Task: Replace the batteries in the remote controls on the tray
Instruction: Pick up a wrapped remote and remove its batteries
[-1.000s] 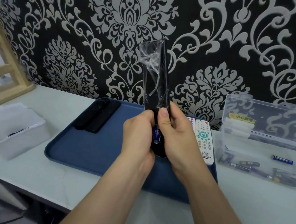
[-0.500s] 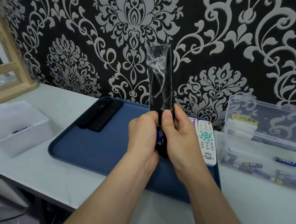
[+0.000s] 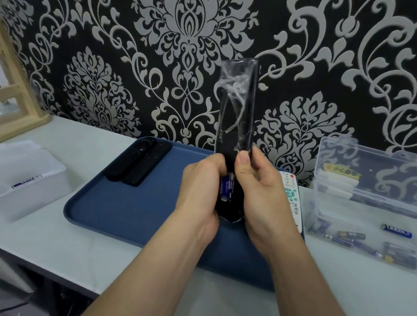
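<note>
Hands meet above the tray, both gripping one remote that stands upright, its upper part wrapped in crinkled clear film. The left hand curls round the remote's lower left side. The right hand wraps the right side, thumb pressed on the back just above the open battery bay. A blue battery sits in that bay, between the two hands. At the tray's far left corner two black remotes lie side by side, touching. A white remote lies at the far right, partly hidden behind the right hand. Right of the tray stands a clear box, lid up, with loose batteries on its floor. Left of the tray sits a white box. All rest on a pale table.
</note>
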A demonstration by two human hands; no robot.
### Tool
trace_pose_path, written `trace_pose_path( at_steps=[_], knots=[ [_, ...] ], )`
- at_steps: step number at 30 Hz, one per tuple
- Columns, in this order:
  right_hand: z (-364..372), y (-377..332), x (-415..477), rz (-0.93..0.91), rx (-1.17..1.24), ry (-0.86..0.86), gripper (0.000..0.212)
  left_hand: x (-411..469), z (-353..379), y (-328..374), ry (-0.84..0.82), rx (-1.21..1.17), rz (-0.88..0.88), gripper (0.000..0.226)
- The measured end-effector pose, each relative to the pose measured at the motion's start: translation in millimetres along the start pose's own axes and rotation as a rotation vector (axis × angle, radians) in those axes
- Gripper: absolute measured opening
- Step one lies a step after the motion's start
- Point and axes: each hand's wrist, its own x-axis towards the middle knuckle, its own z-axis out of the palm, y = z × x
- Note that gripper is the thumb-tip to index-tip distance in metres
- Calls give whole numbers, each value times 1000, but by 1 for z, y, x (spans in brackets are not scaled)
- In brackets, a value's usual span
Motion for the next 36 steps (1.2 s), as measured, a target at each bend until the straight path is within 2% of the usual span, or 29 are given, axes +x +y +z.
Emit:
trace_pose_path(
  at_steps=[4,7,13,17,23,25,28,30,32,34,36],
  knots=[
    [-11,-12,2,72,202,12,28,-5,-9,8,-186,106,36,21],
    [-14,-19,0,131,319,2,32,-6,-15,14,-255,186,90,20],
    [-13,-28,-2,173,420,21,38,-6,-22,20,-379,134,164,19],
    [-13,-29,-2,170,456,32,36,-7,-17,16,-305,155,218,20],
    [-10,-28,-1,136,373,64,38,-10,-7,11,-155,214,292,19],
    [-11,-28,0,147,340,89,37,-10,-5,11,-156,224,253,20],
    [-15,-31,1,188,314,119,38,-13,-6,13,-273,309,223,19],
    [-20,-34,1,217,347,128,38,-12,-10,15,-271,530,376,21],
    [-24,-36,0,228,352,106,36,-10,-16,17,-170,772,611,38],
    [-26,-37,-1,223,289,54,33,-9,-22,19,-135,966,811,52],
    [-25,-36,-2,207,199,11,32,-11,-25,21,-142,1138,934,57]
  ],
)
